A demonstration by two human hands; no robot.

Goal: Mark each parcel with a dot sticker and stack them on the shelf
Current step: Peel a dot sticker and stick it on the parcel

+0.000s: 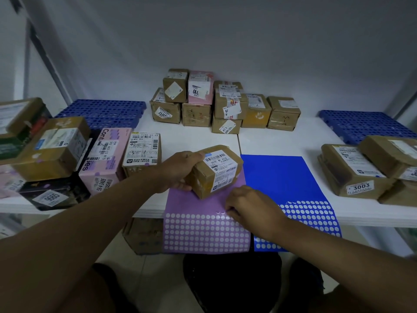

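White shelf board [198,138] under a plain pale wall carries everything in play, and near its front edge the left hand [180,170] grips a small brown parcel [214,171], fingers and thumb curled round its left end, so that it sits tilted with its lower corner over the purple sticker sheet [203,231]. Just beside it the right hand [250,208] rests on that sheet's top row of dots, fingertips curled down as if picking at one; whether a dot is actually pinched cannot be told, since the fingers hide it. Both this sheet and the blue sticker sheet [282,177] to its right hang well past the shelf's front edge, so a firm upward pull on a dot could probably drag the purple sheet off the board, especially if the parcel's corner lifts away. A dot peeled carelessly might also fold onto itself or stick to the fingertip. Further out, the stack of parcels at the back [223,105] looks uneven, with boxes of differing sizes, so adding another on top may tip it. Loose parcels on the left [67,159] and the parcels on the right [370,170] crowd the working space, leaving little room for a swinging elbow.
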